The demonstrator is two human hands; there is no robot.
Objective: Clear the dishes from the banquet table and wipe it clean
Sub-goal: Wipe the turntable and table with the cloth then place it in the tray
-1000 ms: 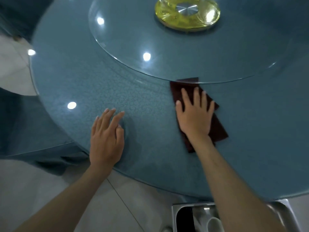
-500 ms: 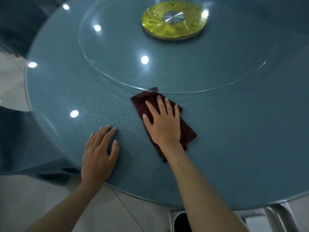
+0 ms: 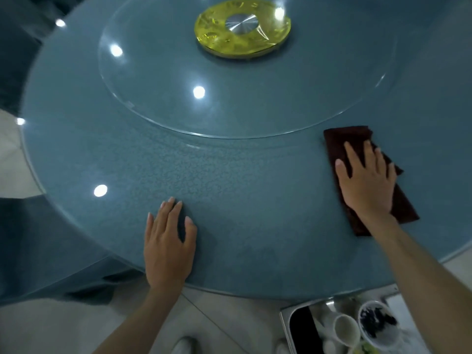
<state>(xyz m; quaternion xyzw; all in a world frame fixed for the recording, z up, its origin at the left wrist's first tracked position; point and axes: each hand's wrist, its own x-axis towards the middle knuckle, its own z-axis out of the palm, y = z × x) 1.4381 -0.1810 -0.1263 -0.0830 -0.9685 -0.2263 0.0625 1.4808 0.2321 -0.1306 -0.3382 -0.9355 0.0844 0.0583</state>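
Glossy glass table (image 3: 229,251) and turntable (image 3: 153,80), matt cloth rag (image 3: 339,139), shiny metal tray (image 3: 284,315).

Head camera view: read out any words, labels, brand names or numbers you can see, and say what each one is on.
None: no text can be read anywhere.
The blue table, glass turntable, yellow hub and dark red cloth carry no lettering.
The dishes in the metal tray are too blurred to tell.
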